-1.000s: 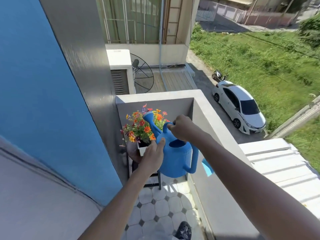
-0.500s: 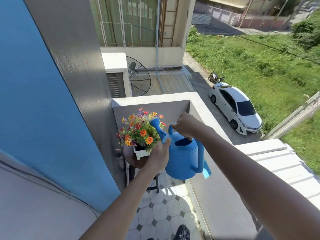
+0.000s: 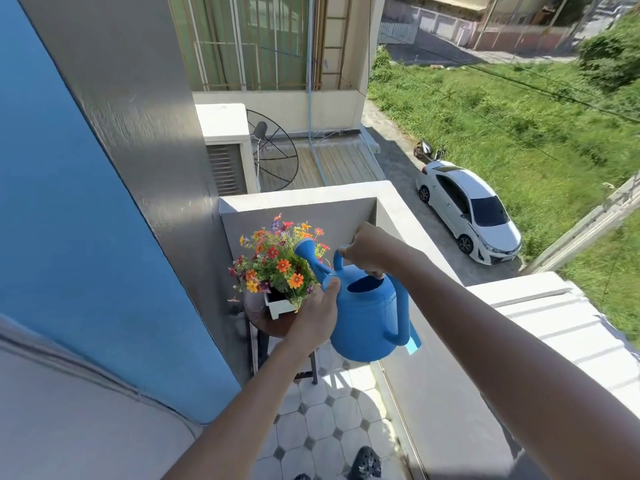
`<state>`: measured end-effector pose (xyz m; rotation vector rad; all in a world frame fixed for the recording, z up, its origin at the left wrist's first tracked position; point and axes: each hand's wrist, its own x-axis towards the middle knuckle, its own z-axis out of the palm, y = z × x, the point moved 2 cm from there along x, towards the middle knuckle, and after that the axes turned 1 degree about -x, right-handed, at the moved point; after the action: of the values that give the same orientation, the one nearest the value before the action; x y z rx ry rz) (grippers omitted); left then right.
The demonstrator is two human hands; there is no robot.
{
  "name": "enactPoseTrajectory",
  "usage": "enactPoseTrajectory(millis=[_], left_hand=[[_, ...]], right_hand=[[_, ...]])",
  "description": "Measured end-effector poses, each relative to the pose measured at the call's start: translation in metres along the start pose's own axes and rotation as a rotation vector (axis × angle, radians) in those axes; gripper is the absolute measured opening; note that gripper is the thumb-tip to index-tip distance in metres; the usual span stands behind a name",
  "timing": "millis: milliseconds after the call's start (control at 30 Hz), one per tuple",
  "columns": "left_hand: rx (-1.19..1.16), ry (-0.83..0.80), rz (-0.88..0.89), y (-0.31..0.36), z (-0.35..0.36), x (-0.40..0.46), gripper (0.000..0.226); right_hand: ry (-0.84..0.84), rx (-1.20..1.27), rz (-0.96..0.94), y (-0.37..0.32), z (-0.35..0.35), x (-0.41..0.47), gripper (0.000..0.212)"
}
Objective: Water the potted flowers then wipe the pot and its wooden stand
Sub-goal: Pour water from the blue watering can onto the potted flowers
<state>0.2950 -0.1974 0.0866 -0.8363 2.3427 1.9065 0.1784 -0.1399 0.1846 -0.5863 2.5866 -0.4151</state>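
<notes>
Watering step: right hand (image 3: 369,249) grips watering can (image 3: 363,315) handle, left hand (image 3: 317,315) steadies its side; tip slowly, rose over flowers (image 3: 277,261), avoid flooding pot (image 3: 280,307).

Upper-floor home balcony: tiled floor (image 3: 322,424), low parapet wall (image 3: 408,216), potted flowers (image 3: 277,265) on stand, white car (image 3: 467,209) and grass (image 3: 519,126) below.
</notes>
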Motion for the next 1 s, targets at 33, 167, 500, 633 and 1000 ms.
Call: enactPoseTrajectory(millis=[33, 167, 500, 633, 1000], left_hand=[[-0.002, 0.011, 0.006, 0.0, -0.003, -0.001, 0.066], [0.048, 0.08, -0.008, -0.005, -0.02, -0.008, 0.061], [0.058, 0.116, -0.064, -0.021, -0.036, -0.027, 0.065], [0.062, 0.113, -0.071, -0.021, -0.032, -0.031, 0.063], [0.013, 0.025, -0.047, -0.008, -0.003, -0.037, 0.056]], right_hand=[[-0.005, 0.007, -0.011, -0.004, 0.001, 0.0, 0.032], [-0.039, 0.025, -0.05, -0.021, 0.005, 0.0, 0.028], [-0.1, 0.055, -0.09, -0.039, 0.024, -0.009, 0.027], [-0.08, 0.047, -0.103, -0.033, 0.023, -0.018, 0.031], [-0.047, 0.018, -0.022, -0.003, 0.01, -0.029, 0.035]])
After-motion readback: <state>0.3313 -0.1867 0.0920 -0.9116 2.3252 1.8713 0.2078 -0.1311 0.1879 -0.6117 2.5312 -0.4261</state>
